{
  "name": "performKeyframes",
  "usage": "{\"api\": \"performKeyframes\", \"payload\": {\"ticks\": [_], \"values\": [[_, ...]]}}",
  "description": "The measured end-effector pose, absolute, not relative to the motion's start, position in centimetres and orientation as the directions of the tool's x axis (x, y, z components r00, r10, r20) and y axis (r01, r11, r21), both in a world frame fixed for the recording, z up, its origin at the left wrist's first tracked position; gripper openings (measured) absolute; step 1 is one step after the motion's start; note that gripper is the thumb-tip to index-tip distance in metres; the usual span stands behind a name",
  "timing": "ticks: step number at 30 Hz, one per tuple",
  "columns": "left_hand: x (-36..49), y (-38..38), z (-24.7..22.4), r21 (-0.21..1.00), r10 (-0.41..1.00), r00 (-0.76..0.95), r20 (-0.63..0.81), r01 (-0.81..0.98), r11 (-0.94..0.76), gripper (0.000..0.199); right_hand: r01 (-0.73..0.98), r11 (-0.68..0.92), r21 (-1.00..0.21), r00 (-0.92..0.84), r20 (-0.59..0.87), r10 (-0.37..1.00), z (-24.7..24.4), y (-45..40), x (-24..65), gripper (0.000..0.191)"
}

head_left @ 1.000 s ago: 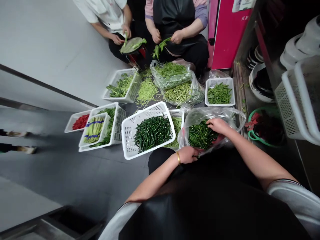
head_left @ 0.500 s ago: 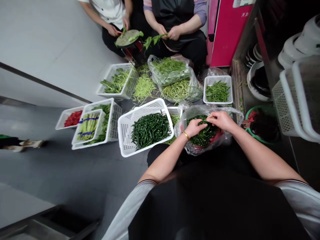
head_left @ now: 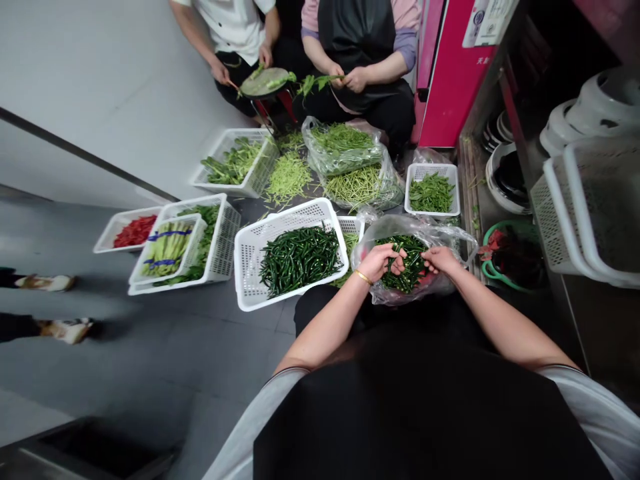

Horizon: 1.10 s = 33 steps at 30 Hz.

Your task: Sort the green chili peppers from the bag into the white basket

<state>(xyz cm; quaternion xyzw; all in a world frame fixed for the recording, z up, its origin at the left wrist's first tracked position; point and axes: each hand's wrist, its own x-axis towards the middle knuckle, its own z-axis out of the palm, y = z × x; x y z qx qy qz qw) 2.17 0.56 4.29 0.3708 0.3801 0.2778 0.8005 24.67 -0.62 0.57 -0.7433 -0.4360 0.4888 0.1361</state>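
A clear plastic bag of thin dark green chili peppers lies open at my lap, with some red showing inside it. My left hand, with a gold bracelet at its wrist, is curled above the left part of the bag. Dark green chili shows at its thumb and fingertips. Over the bag's right part, my right hand pinches thumb and finger together; whatever is between them is too small to make out. A white basket of green chilies stands just left of the bag.
Two people sit opposite, handling greens by a round stool. Bagged green stems, a leafy-green basket and stacked baskets surround me. A green basin and shelf are right; someone's shoes show left.
My hands have moved apart: the left drew back leftward and turned its fingers up, the right moved slightly right. The view shifted a little; a second shoe appeared at the left.
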Motion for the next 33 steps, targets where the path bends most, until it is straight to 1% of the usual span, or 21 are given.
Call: {"api": "performKeyframes", "payload": {"ticks": [2, 4, 6, 8, 10, 14, 16, 18, 19, 21, 22, 23, 25, 26, 27, 28, 29, 31, 32, 33], "values": [[2.1, 0.6, 4.3, 0.806, 0.751, 0.54, -0.38, -0.204, 0.555, 0.017, 0.461, -0.48, -0.746, 0.132, -0.477, 0.869, 1.7, 0.0, 24.2, 0.033], [2.2, 0.8, 4.1, 0.82, 0.791, 0.488, -0.369, -0.23, 0.525, 0.017, 0.453, -0.376, -0.808, 0.083, -0.382, 0.92, 3.4, 0.7, 24.2, 0.033], [2.7, 0.9, 3.9, 0.852, 0.831, 0.422, -0.362, -0.212, 0.479, 0.026, 0.405, -0.334, -0.851, 0.037, -0.349, 0.936, 5.1, 1.2, 24.4, 0.032], [3.4, 1.0, 3.8, 0.884, 0.854, 0.38, -0.355, -0.159, 0.439, 0.04, 0.322, -0.355, -0.877, -0.006, -0.377, 0.926, 6.5, 1.5, 24.5, 0.035], [4.1, 1.0, 3.9, 0.887, 0.83, 0.421, -0.365, -0.113, 0.448, 0.048, 0.221, -0.385, -0.896, -0.057, -0.406, 0.912, 7.4, 1.5, 24.1, 0.039], [4.3, 0.7, 4.2, 0.832, 0.689, 0.616, -0.381, -0.097, 0.546, 0.046, -0.002, -0.409, -0.912, -0.106, -0.407, 0.907, 7.2, 0.6, 22.6, 0.051], [3.9, 0.4, 4.2, 0.808, 0.672, 0.635, -0.381, -0.125, 0.576, 0.045, -0.051, -0.394, -0.918, -0.14, -0.384, 0.913, 6.5, -0.1, 21.9, 0.055], [3.6, 0.1, 4.1, 0.804, 0.692, 0.608, -0.389, -0.143, 0.577, 0.044, -0.008, -0.35, -0.937, -0.169, -0.344, 0.924, 5.8, -1.0, 21.4, 0.056], [3.5, -0.1, 4.0, 0.809, 0.705, 0.591, -0.391, -0.145, 0.57, 0.043, 0.055, -0.319, -0.946, -0.17, -0.324, 0.931, 5.6, -1.4, 21.3, 0.054], [3.6, -0.6, 3.8, 0.819, 0.727, 0.559, -0.397, -0.141, 0.556, 0.043, 0.259, -0.214, -0.942, -0.127, -0.253, 0.959, 5.4, -2.3, 21.1, 0.049], [3.8, -0.9, 3.7, 0.818, 0.736, 0.542, -0.406, -0.143, 0.557, 0.042, 0.392, -0.137, -0.91, -0.094, -0.188, 0.978, 5.3, -2.7, 21.0, 0.045], [4.0, -1.2, 3.6, 0.814, 0.743, 0.521, -0.42, -0.145, 0.563, 0.042, 0.531, -0.056, -0.845, -0.07, -0.109, 0.992, 5.4, -3.0, 21.0, 0.041], [4.2, -1.8, 3.4, 0.796, 0.746, 0.48, -0.461, -0.147, 0.587, 0.04, 0.761, 0.06, -0.646, -0.047, 0.038, 0.998, 5.4, -3.5, 21.3, 0.034], [4.3, -2.0, 3.4, 0.786, 0.743, 0.466, -0.481, -0.145, 0.6, 0.04, 0.832, 0.069, -0.551, -0.036, 0.069, 0.997, 5.3, -3.6, 21.5, 0.032], [4.2, -2.2, 3.3, 0.779, 0.737, 0.461, -0.494, -0.141, 0.61, 0.04, 0.872, 0.043, -0.488, -0.015, 0.06, 0.998, 5.2, -3.5, 21.8, 0.03], [4.0, -2.3, 3.3, 0.778, 0.734, 0.465, -0.496, -0.138, 0.613, 0.04, 0.882, 0.0, -0.472, 0.005, 0.01, 1.0, 5.1, -3.3, 22.1, 0.029], [3.8, -2.3, 3.3, 0.781, 0.732, 0.476, -0.488, -0.136, 0.609, 0.041, 0.862, -0.042, -0.506, 0.005, -0.074, 0.997, 5.0, -3.0, 22.4, 0.029], [3.4, -2.2, 3.5, 0.786, 0.72, 0.527, -0.452, -0.146, 0.601, 0.042, 0.74, -0.119, -0.662, -0.094, -0.277, 0.956, 4.8, -2.2, 22.7, 0.037], [3.2, -2.1, 3.6, 0.784, 0.708, 0.559, -0.431, -0.157, 0.601, 0.042, 0.652, -0.15, -0.743, -0.173, -0.339, 0.925, 4.8, -1.9, 22.6, 0.042], [3.1, -2.0, 3.7, 0.777, 0.693, 0.591, -0.414, -0.167, 0.607, 0.043, 0.573, -0.169, -0.802, -0.238, -0.361, 0.902, 4.9, -1.6, 22.3, 0.047]]}}
